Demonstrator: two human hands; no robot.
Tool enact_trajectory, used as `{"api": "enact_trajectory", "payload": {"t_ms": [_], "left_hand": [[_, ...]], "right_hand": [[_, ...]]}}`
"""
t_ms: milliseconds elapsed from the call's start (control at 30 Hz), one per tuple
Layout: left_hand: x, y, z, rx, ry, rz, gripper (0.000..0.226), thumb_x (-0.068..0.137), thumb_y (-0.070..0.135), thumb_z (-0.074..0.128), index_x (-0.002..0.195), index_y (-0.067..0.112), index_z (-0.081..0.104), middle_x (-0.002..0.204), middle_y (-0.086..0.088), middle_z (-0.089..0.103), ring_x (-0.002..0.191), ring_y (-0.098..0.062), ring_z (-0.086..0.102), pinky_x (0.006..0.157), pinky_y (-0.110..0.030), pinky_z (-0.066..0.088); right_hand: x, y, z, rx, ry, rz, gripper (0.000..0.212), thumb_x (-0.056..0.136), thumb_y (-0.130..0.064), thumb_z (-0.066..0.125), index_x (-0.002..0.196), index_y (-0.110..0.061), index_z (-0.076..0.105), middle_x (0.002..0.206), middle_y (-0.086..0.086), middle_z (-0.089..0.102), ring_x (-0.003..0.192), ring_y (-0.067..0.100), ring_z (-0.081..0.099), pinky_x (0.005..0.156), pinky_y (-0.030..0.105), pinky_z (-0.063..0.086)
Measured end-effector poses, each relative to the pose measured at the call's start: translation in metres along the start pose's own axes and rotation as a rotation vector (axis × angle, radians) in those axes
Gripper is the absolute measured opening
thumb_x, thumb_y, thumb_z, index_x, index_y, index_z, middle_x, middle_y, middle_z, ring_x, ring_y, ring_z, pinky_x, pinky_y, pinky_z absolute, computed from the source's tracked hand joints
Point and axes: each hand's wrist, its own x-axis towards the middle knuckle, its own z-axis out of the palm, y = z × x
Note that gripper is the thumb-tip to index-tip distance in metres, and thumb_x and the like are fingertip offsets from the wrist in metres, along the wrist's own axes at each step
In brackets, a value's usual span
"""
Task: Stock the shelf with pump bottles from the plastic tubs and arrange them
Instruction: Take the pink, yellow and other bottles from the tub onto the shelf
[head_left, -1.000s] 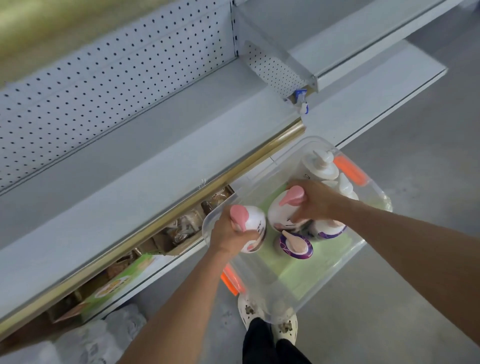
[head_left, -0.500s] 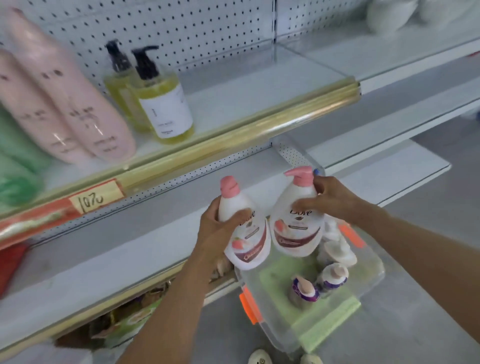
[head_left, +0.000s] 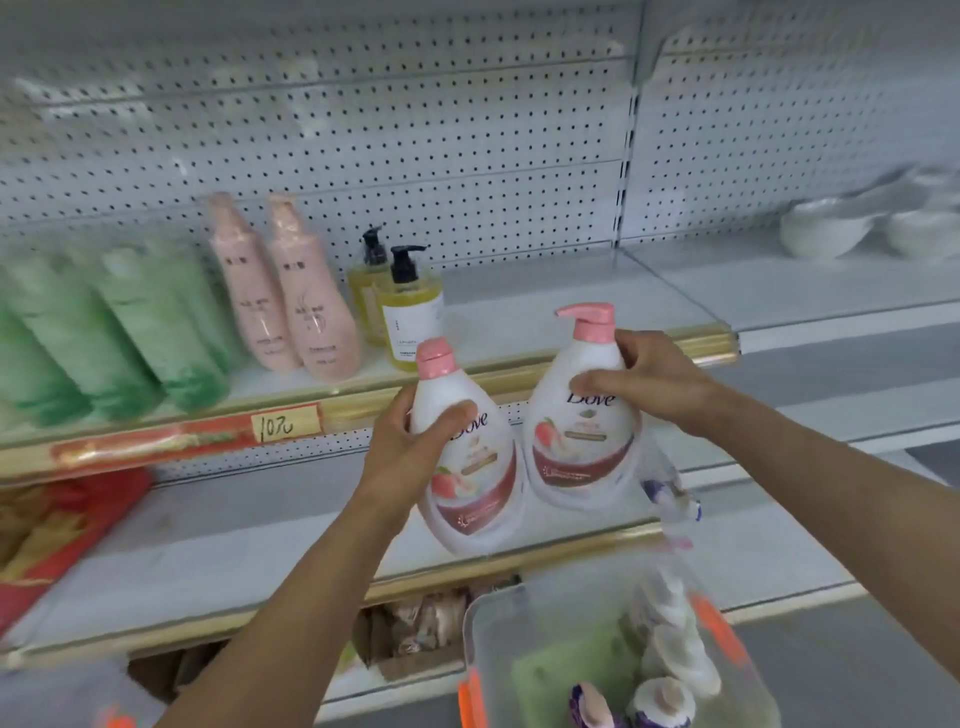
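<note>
My left hand (head_left: 410, 447) grips a white Dove pump bottle with a pink cap (head_left: 470, 483) by its shoulder. My right hand (head_left: 652, 387) grips a second white Dove bottle with a pink pump (head_left: 582, 441) just below its neck. Both bottles hang side by side in the air, in front of the gold edge of the upper shelf (head_left: 571, 306). The clear plastic tub (head_left: 519, 623) stands low at the right, with several white and purple-capped bottles (head_left: 670, 660) inside.
On the upper shelf stand green bottles (head_left: 130, 332), two pink bottles (head_left: 306, 306) and two yellow pump bottles with black pumps (head_left: 405, 306). White bowls (head_left: 826, 228) sit on the shelf to the right. A lower white shelf (head_left: 234, 545) runs beneath; red packets (head_left: 52, 530) lie at its left.
Both hands lifted the two Dove bottles out of the tub and raised them to the level of the upper shelf. The view tilted up from the tub to the shelves.
</note>
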Motion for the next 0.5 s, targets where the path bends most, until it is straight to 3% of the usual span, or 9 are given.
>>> {"api": "enact_trajectory", "payload": {"t_ms": [100, 233, 367, 500], "left_hand": [[0.002, 0.013, -0.002, -0.010, 0.043, 0.020, 0.025, 0.080, 0.029, 0.076, 0.104, 0.028, 0.067, 0.090, 0.003, 0.075, 0.080, -0.017, 0.073, 0.066, -0.031, 0.056], [0.018, 0.026, -0.005, 0.017, 0.063, 0.054, 0.023, 0.079, 0.028, 0.077, 0.099, 0.032, 0.067, 0.088, 0.005, 0.075, 0.079, -0.015, 0.072, 0.066, -0.030, 0.057], [0.036, 0.035, -0.010, 0.048, 0.045, 0.081, 0.025, 0.080, 0.027, 0.076, 0.103, 0.029, 0.067, 0.090, 0.004, 0.075, 0.078, -0.014, 0.073, 0.061, -0.026, 0.055], [0.055, 0.042, -0.015, 0.033, 0.031, 0.092, 0.024, 0.081, 0.024, 0.076, 0.103, 0.027, 0.067, 0.089, 0.003, 0.076, 0.079, -0.016, 0.073, 0.068, -0.031, 0.058]], "right_hand": [[0.017, -0.021, -0.007, 0.008, 0.034, -0.066, 0.031, 0.073, -0.019, 0.082, 0.100, -0.020, 0.067, 0.089, -0.005, 0.073, 0.076, 0.008, 0.071, 0.062, 0.023, 0.055], [0.049, -0.049, -0.012, 0.046, 0.069, -0.146, 0.045, 0.069, -0.019, 0.084, 0.109, -0.021, 0.062, 0.099, -0.002, 0.071, 0.083, 0.013, 0.072, 0.072, 0.034, 0.059], [0.085, -0.073, -0.011, 0.043, 0.073, -0.208, 0.052, 0.069, -0.019, 0.085, 0.115, -0.016, 0.061, 0.103, 0.001, 0.070, 0.086, 0.015, 0.072, 0.076, 0.035, 0.059], [0.125, -0.084, -0.002, 0.033, 0.087, -0.231, 0.052, 0.066, -0.020, 0.087, 0.113, -0.018, 0.065, 0.099, 0.003, 0.073, 0.085, 0.016, 0.072, 0.079, 0.037, 0.059]]}}
